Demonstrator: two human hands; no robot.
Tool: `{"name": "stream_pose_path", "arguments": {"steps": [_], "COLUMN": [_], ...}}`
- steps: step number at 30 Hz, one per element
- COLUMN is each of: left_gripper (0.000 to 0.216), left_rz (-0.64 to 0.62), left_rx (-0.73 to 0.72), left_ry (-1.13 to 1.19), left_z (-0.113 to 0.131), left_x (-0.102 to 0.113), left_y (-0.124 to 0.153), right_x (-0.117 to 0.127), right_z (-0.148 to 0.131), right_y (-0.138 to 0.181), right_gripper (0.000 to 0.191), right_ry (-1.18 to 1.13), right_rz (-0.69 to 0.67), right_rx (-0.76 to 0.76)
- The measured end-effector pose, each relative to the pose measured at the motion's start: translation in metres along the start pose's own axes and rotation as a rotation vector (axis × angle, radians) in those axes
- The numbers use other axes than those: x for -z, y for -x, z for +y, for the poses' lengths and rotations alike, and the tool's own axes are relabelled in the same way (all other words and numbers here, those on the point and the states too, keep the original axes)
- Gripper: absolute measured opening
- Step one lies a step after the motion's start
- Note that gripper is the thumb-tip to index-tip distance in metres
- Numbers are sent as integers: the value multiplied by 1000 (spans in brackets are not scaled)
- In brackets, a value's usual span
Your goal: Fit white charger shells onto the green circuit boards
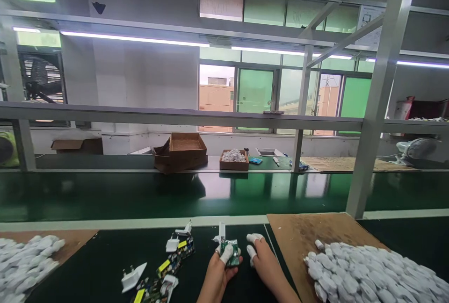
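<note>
Around the green circuit board, our left hand is clamped, thumb on top and fingers beneath, with a white finger cot covering the thumb. Just right of the board and apart from it, we hold our right hand bare of any object, its thumb and fingertips parted. Just beyond the board we see a white plastic piece, its exact kind too small to tell. Left of the board, we have a straggling row of small circuit boards with yellow parts, mixed with white plug housings. To the board's right, a brown cardboard sheet bears a heap of white casings; well to the board's left lies a second white heap. Beyond the board stretches a glossy green surface, and past that, a small cardboard box of white pieces.
</note>
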State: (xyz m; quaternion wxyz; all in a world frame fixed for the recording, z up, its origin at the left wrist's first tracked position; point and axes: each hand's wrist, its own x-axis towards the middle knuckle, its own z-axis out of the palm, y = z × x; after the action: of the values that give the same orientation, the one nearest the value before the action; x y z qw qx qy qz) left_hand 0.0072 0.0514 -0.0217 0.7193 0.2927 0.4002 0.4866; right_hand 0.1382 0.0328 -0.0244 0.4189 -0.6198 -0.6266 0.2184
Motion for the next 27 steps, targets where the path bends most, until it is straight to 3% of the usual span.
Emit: {"name": "stream_pose_path", "arguments": {"steps": [7,14,20,27], "left_gripper": [35,46,42,57], "left_rz": [-69,-72,-56,-155], "left_rx": [-77,-94,-76,-39], "left_ry": [-57,-48,-36,-22], "left_z": [-2,-4,-4,-7], "left_x": [-8,-6,4,0], "left_y": [10,7,0,-2], "right_x": [-15,-18,-28,-39], "right_z": [-8,-13,-18,-9], "right_y": [1,4,4,-1], "right_gripper": [37,35,37,47], "right_ry": [-176,-311,-545,-672], "right_rz": [-104,-79,-115,-36], "right_rx": [72,84,9,-144]}}
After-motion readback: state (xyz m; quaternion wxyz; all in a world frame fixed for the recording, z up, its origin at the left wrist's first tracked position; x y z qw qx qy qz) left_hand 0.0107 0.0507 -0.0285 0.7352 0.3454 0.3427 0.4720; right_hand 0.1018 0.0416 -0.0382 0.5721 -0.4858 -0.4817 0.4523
